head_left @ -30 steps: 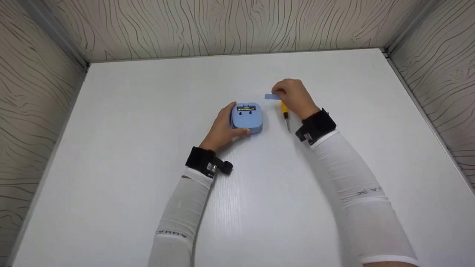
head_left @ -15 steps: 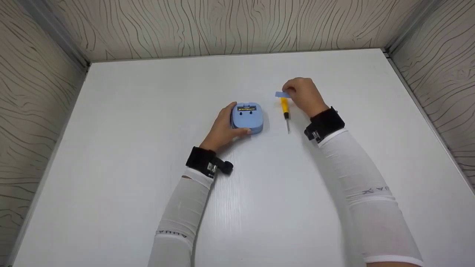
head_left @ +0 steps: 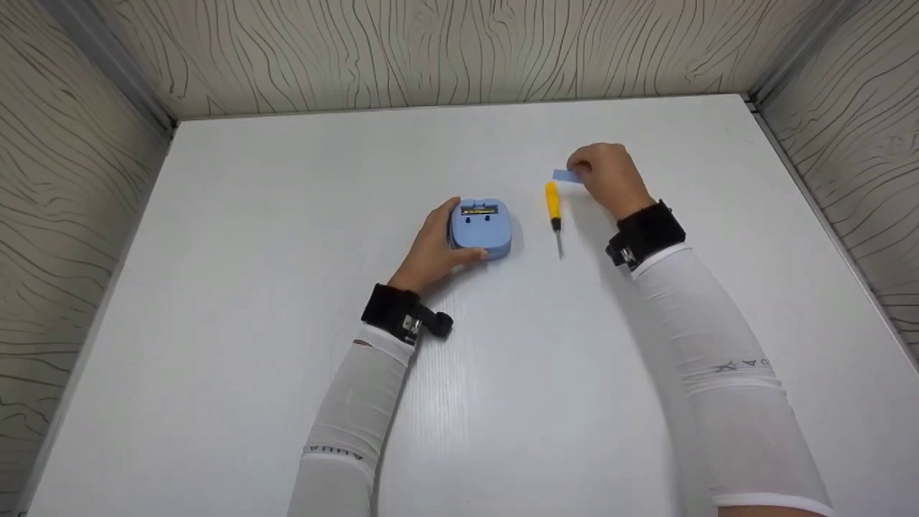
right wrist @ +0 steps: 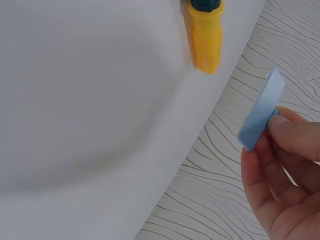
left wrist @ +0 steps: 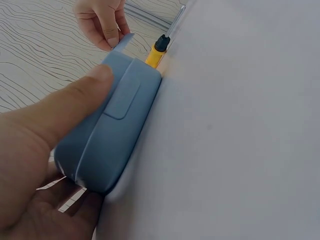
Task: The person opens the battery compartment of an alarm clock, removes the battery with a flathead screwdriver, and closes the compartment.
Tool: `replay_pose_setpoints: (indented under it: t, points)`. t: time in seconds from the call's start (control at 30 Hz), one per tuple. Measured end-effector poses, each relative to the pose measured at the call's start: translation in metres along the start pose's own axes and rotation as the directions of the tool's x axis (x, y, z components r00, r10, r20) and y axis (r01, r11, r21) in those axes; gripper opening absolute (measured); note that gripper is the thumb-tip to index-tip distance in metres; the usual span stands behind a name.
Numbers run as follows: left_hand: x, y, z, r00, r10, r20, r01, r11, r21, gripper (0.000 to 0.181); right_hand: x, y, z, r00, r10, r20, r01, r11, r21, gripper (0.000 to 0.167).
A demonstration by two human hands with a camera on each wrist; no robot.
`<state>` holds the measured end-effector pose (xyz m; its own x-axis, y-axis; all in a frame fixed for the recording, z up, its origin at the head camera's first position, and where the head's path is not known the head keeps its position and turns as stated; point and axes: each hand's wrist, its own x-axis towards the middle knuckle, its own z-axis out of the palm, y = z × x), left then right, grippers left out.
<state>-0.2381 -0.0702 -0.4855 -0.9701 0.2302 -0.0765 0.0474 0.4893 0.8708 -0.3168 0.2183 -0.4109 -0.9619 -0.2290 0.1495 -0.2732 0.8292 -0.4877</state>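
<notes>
Left hand grips one blue case. Right of case: one screwdriver; right hand pinches one blue strip.

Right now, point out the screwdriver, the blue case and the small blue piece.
Screwdriver (head_left: 553,205): head view, on its yellow handle.
Blue case (head_left: 481,233): head view, on its upper face.
Small blue piece (right wrist: 262,111): right wrist view, on its flat face.

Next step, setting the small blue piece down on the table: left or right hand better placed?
Right, I'd say: the right hand pinches the small blue piece near the yellow-handled screwdriver, while the left hand is occupied gripping the blue device.
</notes>
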Motion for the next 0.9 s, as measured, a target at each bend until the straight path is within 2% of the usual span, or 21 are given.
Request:
replay_pose_setpoints:
  t: [0.47,0.9]
  points:
    - [0.001,-0.003,0.0,1.0,0.023,0.004,-0.023,1.0,0.012,0.105,0.007,0.012,-0.013,0.999,0.038,-0.031,-0.039,0.999,-0.021,0.02]
    - [0.001,-0.001,0.0,1.0,0.015,0.0,-0.015,1.0,0.008,0.106,0.017,0.023,-0.025,0.996,0.078,-0.047,-0.08,0.996,-0.044,0.023]
